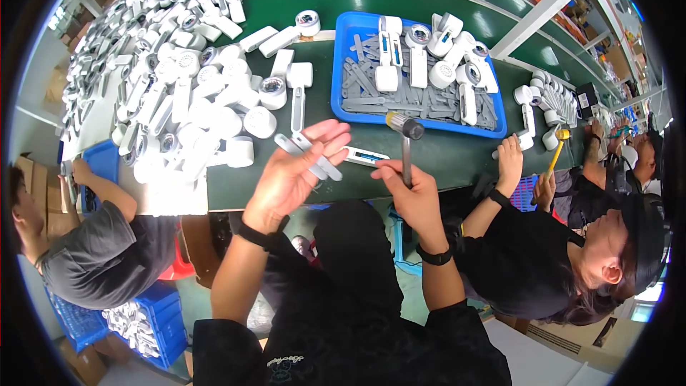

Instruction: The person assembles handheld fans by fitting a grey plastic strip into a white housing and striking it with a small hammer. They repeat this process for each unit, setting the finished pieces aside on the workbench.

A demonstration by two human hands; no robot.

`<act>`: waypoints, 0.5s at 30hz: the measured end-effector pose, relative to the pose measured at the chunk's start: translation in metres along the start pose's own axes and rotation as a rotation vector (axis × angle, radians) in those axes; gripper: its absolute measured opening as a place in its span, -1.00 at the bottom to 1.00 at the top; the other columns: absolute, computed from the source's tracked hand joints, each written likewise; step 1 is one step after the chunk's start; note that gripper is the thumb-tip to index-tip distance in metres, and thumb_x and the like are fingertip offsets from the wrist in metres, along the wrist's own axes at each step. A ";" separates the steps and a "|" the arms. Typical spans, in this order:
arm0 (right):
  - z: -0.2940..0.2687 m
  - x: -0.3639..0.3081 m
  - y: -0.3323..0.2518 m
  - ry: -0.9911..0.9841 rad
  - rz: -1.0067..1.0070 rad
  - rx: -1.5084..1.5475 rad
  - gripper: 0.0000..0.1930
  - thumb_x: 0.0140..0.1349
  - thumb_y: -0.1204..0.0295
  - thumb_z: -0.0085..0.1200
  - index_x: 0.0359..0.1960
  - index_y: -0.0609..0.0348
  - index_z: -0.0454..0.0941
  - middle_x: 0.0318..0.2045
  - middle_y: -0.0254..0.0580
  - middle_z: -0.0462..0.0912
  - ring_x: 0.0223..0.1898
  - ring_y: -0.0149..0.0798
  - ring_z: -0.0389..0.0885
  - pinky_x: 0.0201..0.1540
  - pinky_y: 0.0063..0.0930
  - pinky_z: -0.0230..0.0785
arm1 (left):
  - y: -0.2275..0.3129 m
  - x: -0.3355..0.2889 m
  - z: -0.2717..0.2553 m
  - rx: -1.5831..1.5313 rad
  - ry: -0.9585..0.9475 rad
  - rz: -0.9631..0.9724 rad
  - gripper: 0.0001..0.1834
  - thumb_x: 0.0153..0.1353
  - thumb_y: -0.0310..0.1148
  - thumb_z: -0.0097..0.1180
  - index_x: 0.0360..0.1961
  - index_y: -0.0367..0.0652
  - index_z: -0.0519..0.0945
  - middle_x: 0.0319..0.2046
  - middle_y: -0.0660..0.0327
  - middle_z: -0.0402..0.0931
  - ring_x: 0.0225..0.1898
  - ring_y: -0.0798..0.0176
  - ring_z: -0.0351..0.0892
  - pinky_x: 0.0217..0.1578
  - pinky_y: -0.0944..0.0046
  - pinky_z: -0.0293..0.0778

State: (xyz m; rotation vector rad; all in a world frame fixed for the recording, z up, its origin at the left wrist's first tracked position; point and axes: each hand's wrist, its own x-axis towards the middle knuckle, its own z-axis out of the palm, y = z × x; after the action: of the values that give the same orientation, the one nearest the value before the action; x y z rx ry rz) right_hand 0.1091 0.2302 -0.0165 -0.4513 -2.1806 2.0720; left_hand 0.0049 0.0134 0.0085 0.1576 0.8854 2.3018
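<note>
Here, nearest you, your left hand (296, 171) is holding up two thin grey strips (309, 154), fingers spread loosely and the palm turned up, with the strips lying across the fingertips rather than being squeezed. They are looking light and a little springy, probably smooth plastic, so they are likely to slide off; taking them near the middle, between thumb and forefinger, seems the safer hold. Your wrist is bending back, forearm rising from about seven o'clock.

At three o'clock of that hand, your right hand (411, 193) is closing into a fist around the shaft of a small hammer (405, 136), head up and pointing toward twelve o'clock. The hammer is looking stiff and top-heavy (the metal head carries the weight), so a grip low on the shaft is giving swing but less control.

Just beyond, on the green bench (457, 154), a white handle piece (364, 156) is lying between your two hands. Farther, at twelve o'clock, a blue tray (343, 64) is holding more grey strips and white devices. At ten o'clock a heap of white parts (193, 100) is spreading out. At three o'clock a neighbour's hand (510, 164) is resting on the bench.
</note>
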 end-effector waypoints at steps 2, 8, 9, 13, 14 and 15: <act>0.012 -0.002 -0.009 -0.053 -0.075 -0.078 -0.77 0.41 0.38 0.20 0.00 0.24 0.69 -0.38 -0.51 0.70 -0.56 -0.73 0.32 -0.54 -0.73 0.10 | -0.008 -0.001 0.010 0.023 -0.024 0.038 -0.40 0.43 -0.50 0.09 0.40 -0.51 0.22 0.40 -0.20 0.27 0.45 -0.05 0.28 0.40 -0.02 0.34; 0.032 -0.001 -0.019 -0.131 -0.057 -0.158 -0.80 0.33 0.43 0.29 -0.08 0.26 0.70 -0.45 -0.40 0.70 -0.40 -0.61 0.54 -0.32 -0.66 0.37 | -0.027 0.002 0.009 0.052 0.004 -0.046 -0.39 0.45 -0.48 0.09 0.46 -0.38 0.22 0.38 -0.04 0.34 0.40 0.04 0.36 0.35 0.09 0.36; 0.033 -0.001 -0.017 -0.138 -0.046 -0.118 -0.80 0.33 0.43 0.29 -0.08 0.26 0.69 -0.46 -0.37 0.71 -0.40 -0.60 0.55 -0.33 -0.66 0.36 | -0.030 0.003 0.010 0.098 -0.015 -0.015 -0.41 0.48 -0.38 0.08 0.45 -0.33 0.26 0.34 0.05 0.40 0.34 0.10 0.40 0.24 0.15 0.42; 0.027 -0.003 -0.014 0.019 -0.049 -0.072 -0.80 0.33 0.42 0.30 -0.11 0.28 0.71 -0.46 -0.32 0.72 -0.43 -0.58 0.53 -0.38 -0.62 0.37 | -0.031 0.001 0.011 0.205 0.054 0.015 -0.45 0.53 -0.27 0.04 0.41 -0.34 0.33 0.32 0.08 0.42 0.12 0.30 0.48 0.06 0.28 0.45; 0.027 -0.002 -0.012 0.019 -0.048 -0.072 -0.80 0.33 0.42 0.30 -0.11 0.28 0.71 -0.46 -0.32 0.72 -0.43 -0.58 0.53 -0.38 -0.62 0.37 | -0.033 -0.001 0.007 0.378 0.075 -0.004 -0.47 0.54 -0.23 0.01 0.39 -0.34 0.36 0.28 0.10 0.46 -0.01 0.37 0.45 -0.03 0.35 0.42; 0.029 -0.002 -0.010 0.061 -0.165 -0.106 -0.80 0.32 0.42 0.32 -0.12 0.28 0.72 -0.46 -0.33 0.71 -0.45 -0.58 0.51 -0.39 -0.61 0.36 | -0.034 -0.002 0.003 0.551 0.095 -0.022 -0.48 0.56 -0.19 -0.01 0.36 -0.34 0.39 0.24 0.11 0.50 -0.15 0.45 0.42 -0.12 0.42 0.40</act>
State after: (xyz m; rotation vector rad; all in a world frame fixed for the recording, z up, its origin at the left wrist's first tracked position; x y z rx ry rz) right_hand 0.1020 0.2020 -0.0087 -0.3263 -2.2178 1.8423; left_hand 0.0261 0.0324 -0.0109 0.2718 1.5454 2.0045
